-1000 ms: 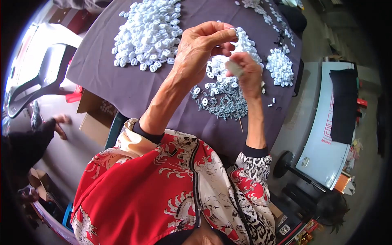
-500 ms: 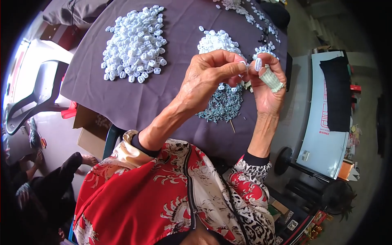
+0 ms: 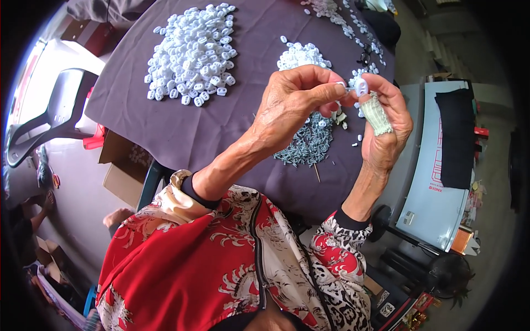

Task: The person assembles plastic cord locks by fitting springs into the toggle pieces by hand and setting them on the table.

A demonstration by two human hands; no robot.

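Both hands are raised close together over the table. My left hand (image 3: 290, 105) is closed, thumb and forefinger pinching a small pale piece whose kind I cannot make out. Facing it, my right hand (image 3: 386, 129) grips a white oval plastic piece with holes (image 3: 361, 87) between thumb and forefinger. A pale green ribbed cloth sleeve (image 3: 377, 115) covers the right thumb. Beneath the hands lies a heap of small grey-blue screw-like pieces (image 3: 306, 144), partly hidden by my left hand. Behind them sits a pile of white plastic pieces (image 3: 302, 57).
A larger heap of similar white pieces (image 3: 193, 55) covers the far left of the dark tablecloth (image 3: 182, 129). A thin stick (image 3: 317, 174) lies near the grey-blue heap. Left of the table are a cardboard box (image 3: 124, 182) and a black chair (image 3: 52, 118).
Both hands have shifted slightly right in view, still close together. My right hand has turned a little, with the white oval piece still in it. The view itself has moved somewhat.
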